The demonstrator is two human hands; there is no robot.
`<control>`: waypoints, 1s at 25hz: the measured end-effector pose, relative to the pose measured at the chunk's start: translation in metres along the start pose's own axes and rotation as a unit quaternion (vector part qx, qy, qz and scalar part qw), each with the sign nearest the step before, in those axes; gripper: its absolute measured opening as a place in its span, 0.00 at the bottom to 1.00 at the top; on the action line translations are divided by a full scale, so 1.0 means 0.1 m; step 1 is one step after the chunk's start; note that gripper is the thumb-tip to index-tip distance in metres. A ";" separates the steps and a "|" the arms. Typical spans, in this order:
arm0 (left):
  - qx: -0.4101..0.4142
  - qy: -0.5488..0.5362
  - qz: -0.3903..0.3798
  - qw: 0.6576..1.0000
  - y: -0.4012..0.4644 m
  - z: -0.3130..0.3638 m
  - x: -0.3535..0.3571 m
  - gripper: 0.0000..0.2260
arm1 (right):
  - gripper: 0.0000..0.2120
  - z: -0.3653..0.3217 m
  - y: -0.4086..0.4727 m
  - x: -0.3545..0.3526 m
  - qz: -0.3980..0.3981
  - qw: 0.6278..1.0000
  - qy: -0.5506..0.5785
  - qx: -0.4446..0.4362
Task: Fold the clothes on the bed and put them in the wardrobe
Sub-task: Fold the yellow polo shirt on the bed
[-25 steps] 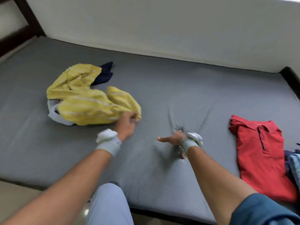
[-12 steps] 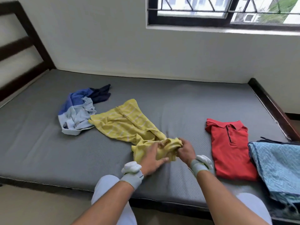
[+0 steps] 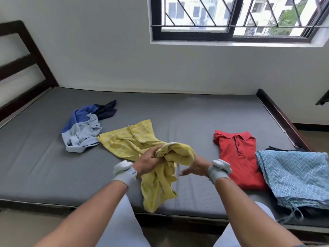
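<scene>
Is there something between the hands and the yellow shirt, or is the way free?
Nothing visible: the left hand already grips the yellow shirt, and the right hand lies partly under its bunched fabric.

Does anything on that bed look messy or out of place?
Yes. A blue and grey garment lies crumpled in a heap on the mattress, unlike the flat red polo. The yellow striped shirt is bunched in the left hand.

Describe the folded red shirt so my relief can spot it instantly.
Start at the grey mattress under the window and look to its right half. The red polo shirt lies flat there, collar toward the wall, beside the blue zigzag-patterned cloth; it is the only red, neatly folded garment.
</scene>
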State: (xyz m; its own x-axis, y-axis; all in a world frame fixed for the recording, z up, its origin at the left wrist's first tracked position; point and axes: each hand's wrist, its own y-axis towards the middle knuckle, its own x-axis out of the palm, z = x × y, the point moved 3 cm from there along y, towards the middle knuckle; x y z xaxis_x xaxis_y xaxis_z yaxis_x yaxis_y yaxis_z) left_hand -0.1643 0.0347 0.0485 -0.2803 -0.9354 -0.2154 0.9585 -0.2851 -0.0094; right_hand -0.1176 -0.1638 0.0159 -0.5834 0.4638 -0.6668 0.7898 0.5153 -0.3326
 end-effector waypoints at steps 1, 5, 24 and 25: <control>-0.001 -0.021 -0.050 0.999 -0.04 0.14 -0.05 0.17 | 0.41 -0.03 0.03 0.01 0.000 0.999 -0.050 -0.012; -0.012 0.044 -0.182 0.982 -0.20 0.53 -0.24 0.16 | 0.26 -0.48 0.38 0.17 0.001 0.995 0.024 -0.102; -0.099 0.377 0.157 0.907 -0.06 0.71 -0.76 0.16 | 0.06 -1.70 0.27 -0.42 0.292 0.943 -0.102 -0.120; -0.069 0.382 0.192 0.901 -0.07 0.73 -0.78 0.15 | 0.09 -1.60 0.27 -0.50 0.266 0.951 -0.106 -0.114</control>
State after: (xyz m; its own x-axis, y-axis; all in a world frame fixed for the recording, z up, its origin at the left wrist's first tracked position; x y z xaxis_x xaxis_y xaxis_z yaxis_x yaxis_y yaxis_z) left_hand -0.1534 0.0942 0.1366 0.1407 -0.5279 -0.8376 0.9894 0.1065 0.0991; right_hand -0.0975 -0.0579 0.1464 -0.0426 0.5589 -0.8282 0.8866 0.4033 0.2265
